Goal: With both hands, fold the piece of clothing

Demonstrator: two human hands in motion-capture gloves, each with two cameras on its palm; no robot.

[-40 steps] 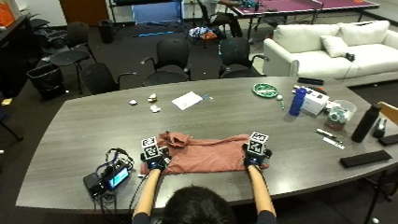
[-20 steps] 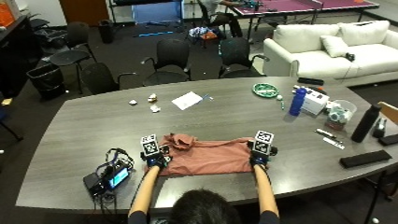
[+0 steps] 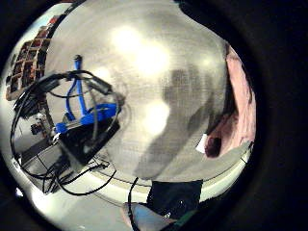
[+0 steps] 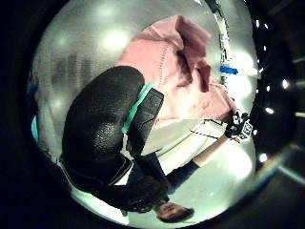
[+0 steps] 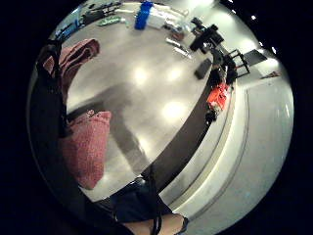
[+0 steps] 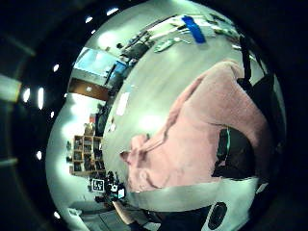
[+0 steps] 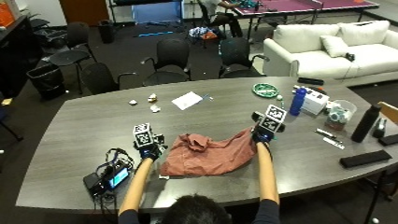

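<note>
**Garment lies crosswise between your hands, one at each end**

The rumpled pink cloth garment [image 7: 208, 154] lies on the grey oval wooden table [image 7: 81, 126] just in front of you, its long axis running left to right. Your left hand [image 7: 149, 150] sits at its left end and your right hand [image 7: 262, 136] at its right end, slightly farther up the table. Both look placed on the cloth's edges, but you cannot tell from these views whether either grip is clamped on fabric or merely resting against it. Neither hand is nearer; the fold line probably runs across the middle, so both ends must travel together.
</note>
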